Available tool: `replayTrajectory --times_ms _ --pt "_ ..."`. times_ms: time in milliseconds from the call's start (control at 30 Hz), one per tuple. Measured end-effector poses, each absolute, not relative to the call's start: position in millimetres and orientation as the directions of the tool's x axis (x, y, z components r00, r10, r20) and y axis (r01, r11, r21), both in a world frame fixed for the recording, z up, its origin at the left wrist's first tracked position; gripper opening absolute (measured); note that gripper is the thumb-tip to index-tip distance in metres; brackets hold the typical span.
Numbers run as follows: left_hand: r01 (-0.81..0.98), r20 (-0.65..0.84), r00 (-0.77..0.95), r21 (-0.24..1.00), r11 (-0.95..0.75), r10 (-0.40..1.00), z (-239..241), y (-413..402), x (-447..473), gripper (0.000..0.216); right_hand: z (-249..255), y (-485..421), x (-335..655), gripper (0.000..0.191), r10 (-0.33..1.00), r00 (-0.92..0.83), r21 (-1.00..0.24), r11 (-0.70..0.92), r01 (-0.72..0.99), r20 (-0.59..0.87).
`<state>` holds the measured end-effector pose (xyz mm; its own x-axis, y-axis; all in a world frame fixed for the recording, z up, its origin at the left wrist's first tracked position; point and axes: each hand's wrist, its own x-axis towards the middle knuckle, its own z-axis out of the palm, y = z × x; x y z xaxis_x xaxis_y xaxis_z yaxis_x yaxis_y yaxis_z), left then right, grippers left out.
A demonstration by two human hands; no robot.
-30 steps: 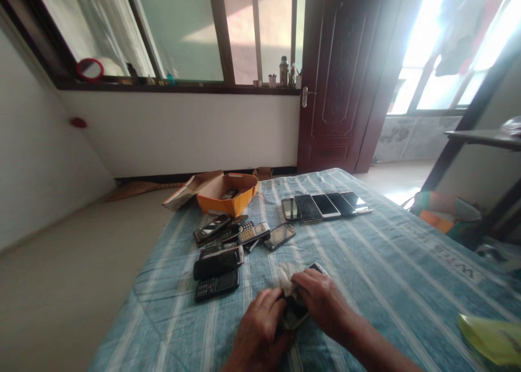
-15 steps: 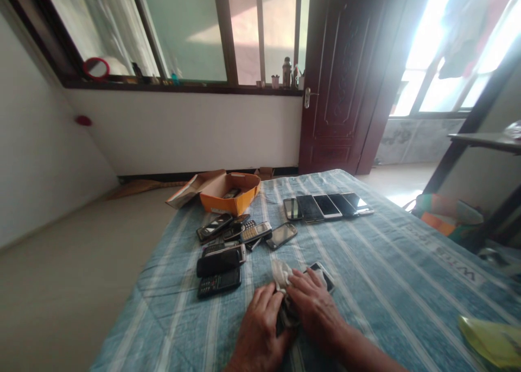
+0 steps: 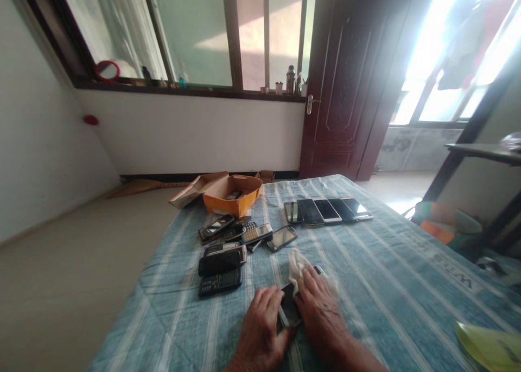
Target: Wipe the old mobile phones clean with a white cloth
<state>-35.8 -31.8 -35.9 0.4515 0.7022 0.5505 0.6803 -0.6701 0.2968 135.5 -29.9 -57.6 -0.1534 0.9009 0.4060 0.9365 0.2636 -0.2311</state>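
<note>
A dark-screened smartphone (image 3: pixel 288 302) lies on the striped bedspread in front of me, partly covered by my hands. My left hand (image 3: pixel 260 326) grips its near left side, thumb along the lower edge and fingers curled at the upper left. A crumpled white tissue (image 3: pixel 298 262) is under my right hand (image 3: pixel 323 312), which presses it against the phone's far right part. Just beyond lies a single grey-framed smartphone (image 3: pixel 283 237). To the left is a loose pile of old phones, among them a keypad phone (image 3: pixel 257 233) and a black phone (image 3: pixel 222 260).
An open orange cardboard box (image 3: pixel 228 205) with a phone inside stands at the bed's far left. Several smartphones lie side by side in a row, including a white-edged one (image 3: pixel 326 211). A yellow-green packet (image 3: pixel 490 344) rests at the lower right. A dark red door (image 3: pixel 345 90) stands behind.
My right hand has slid the tissue to the right across the phone, baring more of the dark screen. My left hand keeps its hold. The camera has tilted slightly.
</note>
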Motion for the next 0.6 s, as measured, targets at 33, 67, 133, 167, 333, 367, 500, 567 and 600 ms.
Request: replayTrajectory --times_ms 33,67,133,167,333,367,500,567,600 --pt "0.673 0.546 0.444 0.320 -0.666 0.711 -34.0 -32.1 -35.2 0.049 -59.3 -33.4 128.8 0.037 0.892 -0.196 -0.240 0.311 0.920 0.408" --pt "0.666 0.537 0.435 0.347 -0.660 0.722 -31.9 -32.3 -34.5 0.048 -60.0 -36.4 123.5 0.039 0.879 -0.242 -0.251 0.365 0.897 0.411" --pt "0.652 0.520 0.416 0.402 -0.643 0.746 -28.1 -32.4 -33.1 0.046 -58.6 -40.2 118.4 0.043 0.848 -0.327 -0.277 0.461 0.843 0.417" --pt "0.646 0.514 0.403 0.427 -0.633 0.758 -26.6 -32.1 -32.4 0.046 -56.6 -40.4 119.1 0.045 0.837 -0.359 -0.291 0.495 0.819 0.414" --pt "0.639 0.486 0.359 0.495 -0.589 0.797 -23.1 -28.5 -29.7 0.053 -41.8 -21.7 146.4 0.045 0.884 -0.330 -0.333 0.437 0.835 0.332" --pt "0.641 0.484 0.356 0.496 -0.585 0.800 -22.8 -27.9 -29.5 0.054 -40.0 -15.2 153.6 0.044 0.905 -0.286 -0.331 0.388 0.860 0.315" --pt "0.660 0.476 0.333 0.499 -0.562 0.814 -22.3 -26.6 -29.3 0.056 -39.6 6.1 172.1 0.039 0.947 -0.035 -0.333 0.147 0.932 0.320" --pt "0.660 0.472 0.332 0.503 -0.558 0.817 -23.1 -26.0 -29.4 0.057 -42.1 8.7 171.3 0.039 0.946 0.014 -0.324 0.097 0.941 0.325" --pt "0.657 0.472 0.333 0.505 -0.560 0.816 -23.8 -25.6 -29.4 0.057 -43.5 7.4 168.0 0.040 0.946 0.006 -0.314 0.102 0.944 0.324"
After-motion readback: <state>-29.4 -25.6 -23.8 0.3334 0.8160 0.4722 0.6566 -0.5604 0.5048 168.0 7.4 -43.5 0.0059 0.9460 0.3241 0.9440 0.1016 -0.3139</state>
